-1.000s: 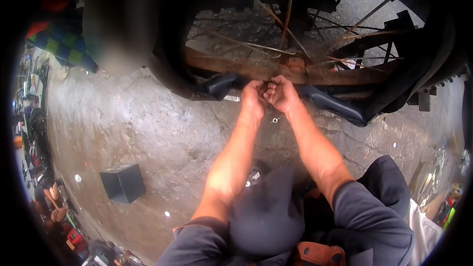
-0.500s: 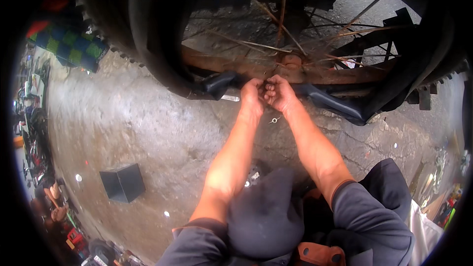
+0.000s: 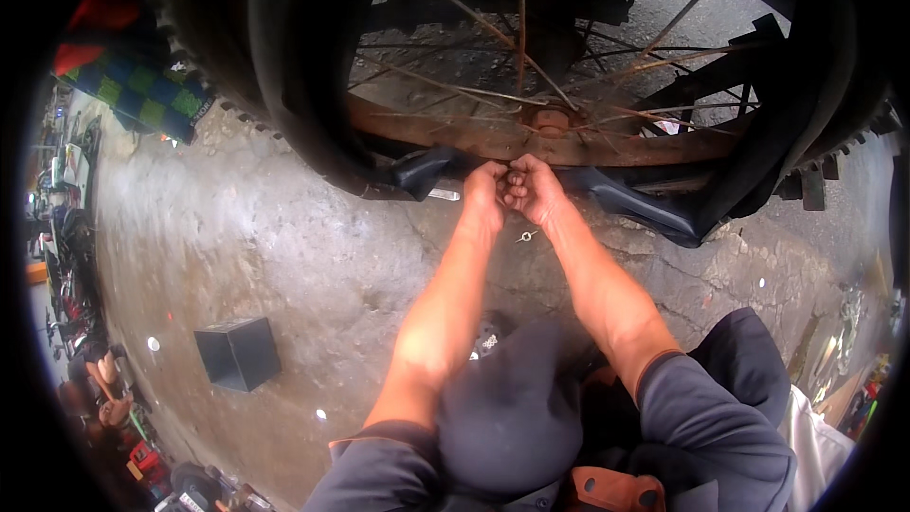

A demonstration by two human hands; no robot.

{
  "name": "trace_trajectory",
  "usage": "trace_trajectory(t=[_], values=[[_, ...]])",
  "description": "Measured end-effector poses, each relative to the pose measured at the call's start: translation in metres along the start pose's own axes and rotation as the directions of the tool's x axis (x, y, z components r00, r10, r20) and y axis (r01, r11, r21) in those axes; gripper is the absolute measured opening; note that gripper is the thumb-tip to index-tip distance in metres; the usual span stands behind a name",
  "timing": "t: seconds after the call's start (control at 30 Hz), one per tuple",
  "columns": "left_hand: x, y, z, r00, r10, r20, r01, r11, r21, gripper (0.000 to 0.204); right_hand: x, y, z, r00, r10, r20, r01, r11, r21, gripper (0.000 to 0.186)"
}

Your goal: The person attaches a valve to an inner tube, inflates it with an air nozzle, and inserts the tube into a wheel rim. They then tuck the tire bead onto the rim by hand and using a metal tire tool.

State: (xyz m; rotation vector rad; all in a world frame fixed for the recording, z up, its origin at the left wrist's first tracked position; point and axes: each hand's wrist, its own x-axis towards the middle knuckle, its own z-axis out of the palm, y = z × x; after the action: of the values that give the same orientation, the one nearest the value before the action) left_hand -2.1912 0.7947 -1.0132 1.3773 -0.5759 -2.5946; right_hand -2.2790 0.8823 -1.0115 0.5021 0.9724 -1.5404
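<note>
Rust-brown metal makes up the wheel's rim, which curves across the upper middle of the view, with black rubber tube bulging out below it on either side of the hands. The left hand and right hand meet at the rim's lower edge, side by side, fingers curled in narrowly; what they pinch is hidden, so I cannot tell whether either grips the tube. Thin spokes rise above the rim, and a dark knobbly tyre arcs around to the left. A pale metal strip shows just left of the left hand. Below the hands, a small metal piece lies on the worn concrete floor; farther off at lower left stands a dark box.
</note>
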Motion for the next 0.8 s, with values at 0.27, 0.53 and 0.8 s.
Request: trace_trajectory(t=[0.27,0.53,0.8], values=[[0.006,0.0,-0.004,0.997,0.043,0.057,-0.042,0.999,-0.027,0.02,0.016,-0.002,-0.017,0.99,-0.011,0.137,0.006,0.999,0.034,0.019],[0.024,-0.006,-0.017,0.991,0.004,0.133,0.032,0.963,-0.268,0.02,-0.025,0.035,0.003,0.92,-0.349,-0.179,0.353,0.935,-0.008,0.016],[0.023,-0.014,-0.003,0.984,0.136,0.117,-0.097,0.95,-0.295,0.019,0.015,0.037,-0.041,0.836,-0.376,-0.4,0.411,0.912,0.001,0.02]])
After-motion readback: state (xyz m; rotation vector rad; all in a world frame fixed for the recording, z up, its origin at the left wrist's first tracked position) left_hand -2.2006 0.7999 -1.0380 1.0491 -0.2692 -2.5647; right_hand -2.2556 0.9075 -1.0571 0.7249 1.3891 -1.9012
